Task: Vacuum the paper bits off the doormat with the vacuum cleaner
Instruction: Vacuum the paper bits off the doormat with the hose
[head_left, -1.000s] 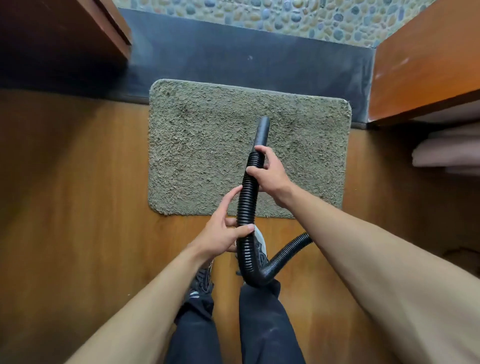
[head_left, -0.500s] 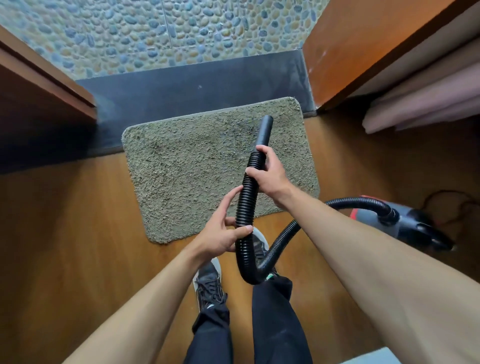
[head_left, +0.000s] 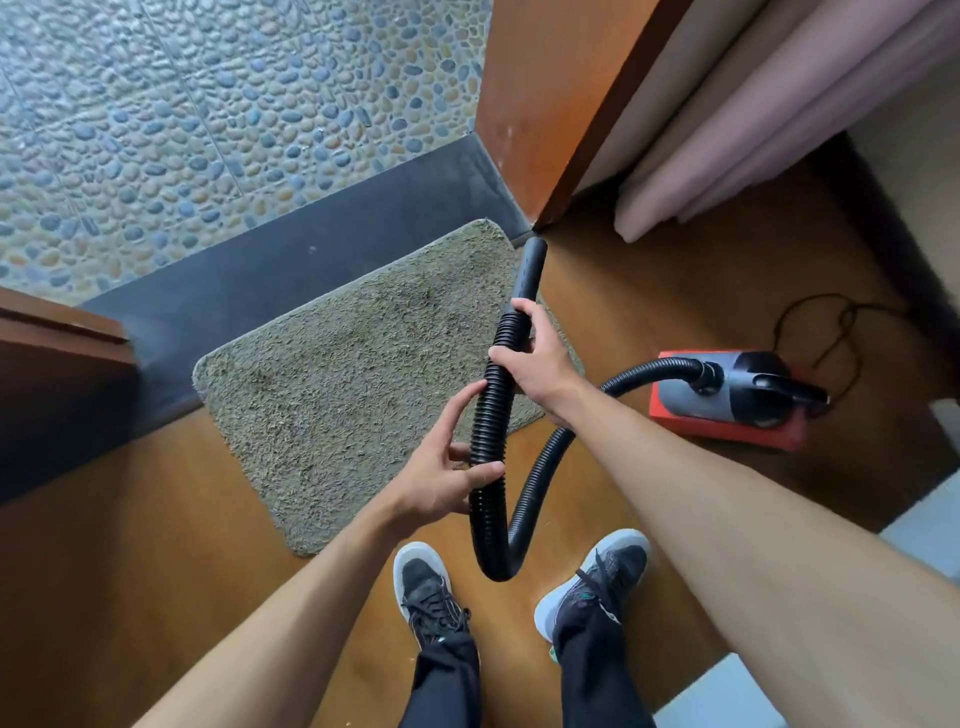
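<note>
Since the earlier frame, the nozzle has been swung right, past the far right corner of the doormat. Nearest, the hose is held by the left hand, its grip curled round it. Higher up, the grip of the right hand is clamped on it too. No paper bits can be seen on the doormat, so cleaning looks done. Next, the vacuum cleaner, at the right, would need switching off.
</note>
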